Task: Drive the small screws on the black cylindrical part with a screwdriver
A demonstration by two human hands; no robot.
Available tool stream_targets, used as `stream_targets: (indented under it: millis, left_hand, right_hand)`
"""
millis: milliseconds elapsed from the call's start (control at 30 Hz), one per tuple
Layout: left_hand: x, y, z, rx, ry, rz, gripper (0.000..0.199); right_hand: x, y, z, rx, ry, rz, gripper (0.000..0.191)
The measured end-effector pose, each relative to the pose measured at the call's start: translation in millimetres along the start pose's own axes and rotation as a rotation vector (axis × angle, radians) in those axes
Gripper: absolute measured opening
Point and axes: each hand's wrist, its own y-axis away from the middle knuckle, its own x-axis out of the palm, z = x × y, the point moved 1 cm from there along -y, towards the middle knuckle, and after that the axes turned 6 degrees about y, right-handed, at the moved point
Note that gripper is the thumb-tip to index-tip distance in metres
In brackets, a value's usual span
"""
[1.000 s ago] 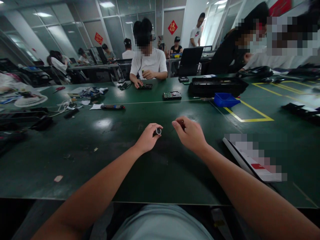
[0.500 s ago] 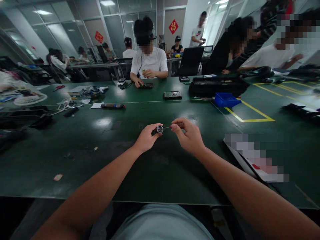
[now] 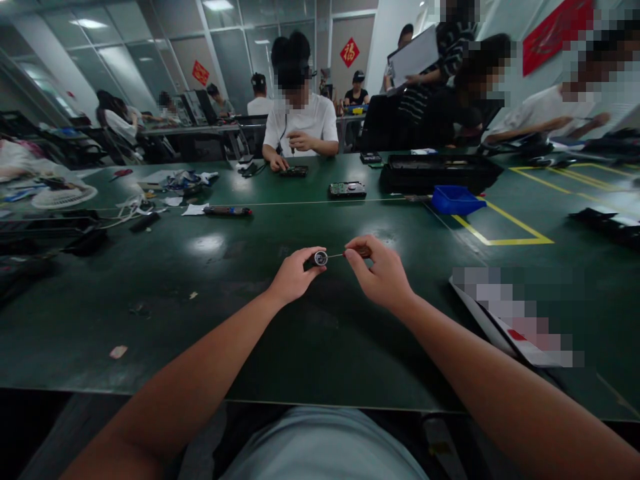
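My left hand (image 3: 293, 275) is closed around a short black cylinder (image 3: 320, 258), which looks like a flashlight; its round, silver-rimmed end faces me. Between the thumb and fingers of my right hand (image 3: 377, 272) is a slim screwdriver (image 3: 337, 256) with a thin metal shaft and a reddish handle mostly covered by the fingers. The shaft points left and its tip is at the cylinder's rim; whether it sits inside the end or only touches it, I cannot tell. Both hands are held above the green table (image 3: 300, 347).
Beyond my hands lie a hard drive (image 3: 347, 190), a blue bin (image 3: 457, 200) and a long black casing (image 3: 440, 173). An electric screwdriver (image 3: 227, 211) lies left, near cables and scraps. A blurred-out flat item (image 3: 515, 320) lies right. Opposite, a person (image 3: 300, 123) works on another drive.
My hands keep nearly the same pose, with the screwdriver still at the cylinder. Across the table, the person's raised hand now holds a thin tool above the drive. A striped sleeve carries a white panel behind.
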Motion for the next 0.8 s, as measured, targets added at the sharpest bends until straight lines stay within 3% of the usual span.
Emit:
stream_targets:
  millis: [167, 233, 433, 600, 800]
  left_hand:
    - [-0.5, -0.1, -1.1, -0.016, 0.0, 0.001, 0.039]
    - [-0.5, 0.0, -0.5, -0.012, 0.003, 0.004, 0.039]
    - [0.4, 0.7, 1.0, 0.017, -0.022, 0.023, 0.039]
    - [0.2, 0.6, 0.4, 0.045, -0.028, 0.014, 0.039]
    - [-0.4, 0.8, -1.3, 0.048, -0.02, -0.004, 0.039]
  right_hand:
    - [-0.8, 0.1, 0.8, -0.009, 0.007, 0.082, 0.009]
    - [-0.8, 0.2, 0.1, 0.011, 0.043, 0.091, 0.017]
    - [2.9, 1.9, -3.2, 0.102, -0.064, -0.017, 0.018]
    - [6.6, 2.2, -5.6, 0.162, -0.237, -0.003, 0.021]
    - [6.4, 1.1, -3.9, 0.188, -0.293, -0.045, 0.022]
